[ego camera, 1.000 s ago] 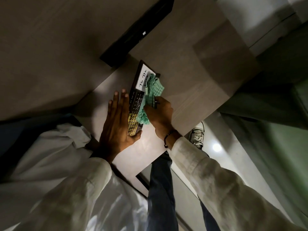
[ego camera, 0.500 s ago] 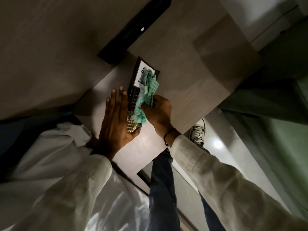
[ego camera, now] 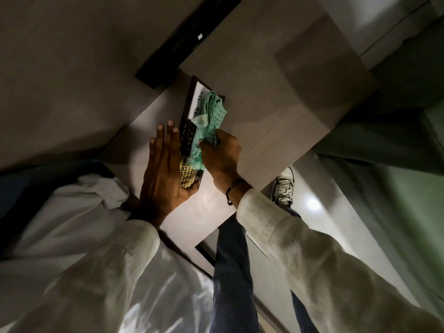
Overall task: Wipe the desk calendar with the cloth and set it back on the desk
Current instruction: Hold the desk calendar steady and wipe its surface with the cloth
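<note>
Your right hand (ego camera: 222,155) clenches the green cloth (ego camera: 209,123) against the desk calendar (ego camera: 189,133); your left hand (ego camera: 163,169), fingers flat and released, braces its left edge on the desk (ego camera: 276,121).

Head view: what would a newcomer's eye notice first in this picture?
The green checked cloth stands out most, bunched in the right hand and pressed on the desk calendar near the middle of the desk. The left hand lies flat along the calendar's left edge, its thumb at the near end.

Calendar (ego camera: 189,131) face largely under green cloth (ego camera: 211,116); white panel lettering illegible.
</note>
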`<action>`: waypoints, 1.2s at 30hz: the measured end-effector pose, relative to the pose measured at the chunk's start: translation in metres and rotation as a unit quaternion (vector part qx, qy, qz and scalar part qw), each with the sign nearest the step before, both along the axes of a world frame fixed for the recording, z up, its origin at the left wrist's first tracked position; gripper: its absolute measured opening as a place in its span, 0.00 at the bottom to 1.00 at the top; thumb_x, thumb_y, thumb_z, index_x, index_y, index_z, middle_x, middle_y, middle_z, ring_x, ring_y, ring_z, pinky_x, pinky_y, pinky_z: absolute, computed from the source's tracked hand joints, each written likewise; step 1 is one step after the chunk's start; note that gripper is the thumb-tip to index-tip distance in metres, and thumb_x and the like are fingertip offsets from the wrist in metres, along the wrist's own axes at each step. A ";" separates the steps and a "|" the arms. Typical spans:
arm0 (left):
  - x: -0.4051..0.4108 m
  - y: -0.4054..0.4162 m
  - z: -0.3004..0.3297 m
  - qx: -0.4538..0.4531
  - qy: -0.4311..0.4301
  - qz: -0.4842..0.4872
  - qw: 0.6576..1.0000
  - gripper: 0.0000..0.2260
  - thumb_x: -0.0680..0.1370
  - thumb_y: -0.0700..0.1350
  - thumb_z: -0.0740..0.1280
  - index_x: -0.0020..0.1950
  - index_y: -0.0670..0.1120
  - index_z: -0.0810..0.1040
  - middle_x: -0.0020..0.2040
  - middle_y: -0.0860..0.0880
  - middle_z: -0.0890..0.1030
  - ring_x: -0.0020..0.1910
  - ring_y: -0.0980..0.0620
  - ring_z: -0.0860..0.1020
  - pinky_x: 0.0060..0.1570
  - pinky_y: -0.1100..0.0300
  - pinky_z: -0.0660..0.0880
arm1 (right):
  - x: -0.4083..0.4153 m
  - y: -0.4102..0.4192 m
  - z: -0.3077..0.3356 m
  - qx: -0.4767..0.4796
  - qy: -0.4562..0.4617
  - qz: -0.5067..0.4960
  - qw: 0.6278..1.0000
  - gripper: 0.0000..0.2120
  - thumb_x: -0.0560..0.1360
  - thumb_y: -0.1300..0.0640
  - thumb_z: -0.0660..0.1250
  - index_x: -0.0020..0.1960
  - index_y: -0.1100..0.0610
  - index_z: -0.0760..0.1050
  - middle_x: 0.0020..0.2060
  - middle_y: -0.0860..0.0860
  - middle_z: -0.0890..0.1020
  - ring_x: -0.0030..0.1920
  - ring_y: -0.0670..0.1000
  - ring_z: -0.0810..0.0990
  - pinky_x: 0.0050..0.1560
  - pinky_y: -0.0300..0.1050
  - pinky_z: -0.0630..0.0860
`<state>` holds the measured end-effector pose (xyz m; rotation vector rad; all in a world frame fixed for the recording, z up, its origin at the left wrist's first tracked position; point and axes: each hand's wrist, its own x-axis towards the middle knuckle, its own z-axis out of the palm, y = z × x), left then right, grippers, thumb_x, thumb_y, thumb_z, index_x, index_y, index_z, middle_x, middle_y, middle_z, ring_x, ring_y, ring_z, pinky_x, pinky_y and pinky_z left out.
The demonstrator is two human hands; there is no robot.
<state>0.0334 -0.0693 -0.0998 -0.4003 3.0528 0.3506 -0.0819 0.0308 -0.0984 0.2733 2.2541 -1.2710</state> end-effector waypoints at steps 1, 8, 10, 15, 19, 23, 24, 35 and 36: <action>0.000 -0.001 0.000 -0.002 -0.003 -0.003 1.000 0.52 0.76 0.65 0.73 0.84 0.33 0.55 0.85 0.33 0.55 0.86 0.33 0.53 0.86 0.43 0.49 | 0.003 -0.002 0.000 -0.009 -0.002 0.000 1.000 0.03 0.71 0.62 0.72 0.44 0.61 0.83 0.39 0.55 0.88 0.40 0.55 0.86 0.43 0.56 0.85; 0.000 0.001 0.002 0.012 0.005 0.005 1.000 0.51 0.77 0.64 0.73 0.84 0.33 0.53 0.85 0.32 0.56 0.86 0.33 0.54 0.85 0.40 0.54 | -0.002 -0.007 -0.009 -0.043 -0.079 -0.073 0.993 0.03 0.72 0.64 0.71 0.44 0.63 0.83 0.36 0.55 0.85 0.36 0.54 0.81 0.42 0.54 0.83; 0.000 0.001 0.003 0.012 0.013 -0.002 1.000 0.53 0.76 0.63 0.74 0.85 0.35 0.49 0.85 0.32 0.56 0.85 0.33 0.54 0.84 0.38 0.55 | 0.001 -0.011 -0.003 -0.072 -0.072 -0.064 0.993 0.04 0.72 0.61 0.72 0.45 0.62 0.83 0.35 0.53 0.84 0.36 0.49 0.80 0.39 0.51 0.81; -0.003 0.004 0.006 0.022 0.006 0.011 1.000 0.52 0.77 0.63 0.73 0.84 0.34 0.51 0.85 0.32 0.56 0.85 0.33 0.54 0.85 0.40 0.54 | -0.012 -0.005 -0.007 -0.039 -0.105 -0.095 0.989 0.04 0.73 0.65 0.71 0.46 0.65 0.84 0.37 0.55 0.83 0.38 0.51 0.79 0.41 0.51 0.79; -0.001 0.002 0.003 0.024 0.010 0.006 1.000 0.52 0.75 0.63 0.74 0.84 0.34 0.53 0.84 0.32 0.57 0.85 0.32 0.55 0.85 0.40 0.53 | -0.003 -0.010 0.004 -0.095 -0.091 -0.058 0.990 0.05 0.72 0.62 0.73 0.47 0.61 0.85 0.39 0.57 0.87 0.38 0.51 0.82 0.42 0.52 0.83; -0.003 0.002 0.006 0.027 0.007 0.010 1.000 0.52 0.76 0.63 0.75 0.83 0.33 0.53 0.84 0.31 0.57 0.85 0.31 0.56 0.85 0.40 0.53 | -0.011 -0.003 0.000 -0.039 -0.082 -0.064 0.994 0.05 0.74 0.64 0.72 0.47 0.66 0.84 0.42 0.62 0.87 0.42 0.57 0.85 0.45 0.61 0.84; -0.003 0.003 0.007 0.029 0.010 0.008 0.999 0.52 0.76 0.62 0.75 0.83 0.33 0.52 0.84 0.31 0.57 0.84 0.31 0.56 0.85 0.40 0.54 | -0.013 -0.003 -0.001 -0.023 -0.075 -0.059 0.995 0.05 0.74 0.64 0.72 0.47 0.66 0.84 0.42 0.62 0.87 0.42 0.59 0.86 0.45 0.61 0.84; -0.005 0.004 0.008 0.046 -0.004 0.012 0.999 0.55 0.73 0.62 0.78 0.83 0.34 0.50 0.84 0.30 0.57 0.84 0.30 0.56 0.84 0.39 0.54 | -0.011 0.001 0.006 0.010 -0.006 0.022 1.000 0.04 0.71 0.61 0.74 0.43 0.62 0.84 0.37 0.55 0.87 0.36 0.49 0.81 0.38 0.41 0.77; -0.004 0.003 0.007 0.042 -0.004 0.009 0.999 0.56 0.72 0.62 0.77 0.84 0.35 0.50 0.84 0.30 0.57 0.84 0.31 0.56 0.84 0.39 0.55 | -0.006 0.000 0.009 -0.002 0.005 0.034 0.999 0.04 0.71 0.61 0.75 0.43 0.62 0.84 0.36 0.53 0.86 0.35 0.49 0.81 0.37 0.41 0.77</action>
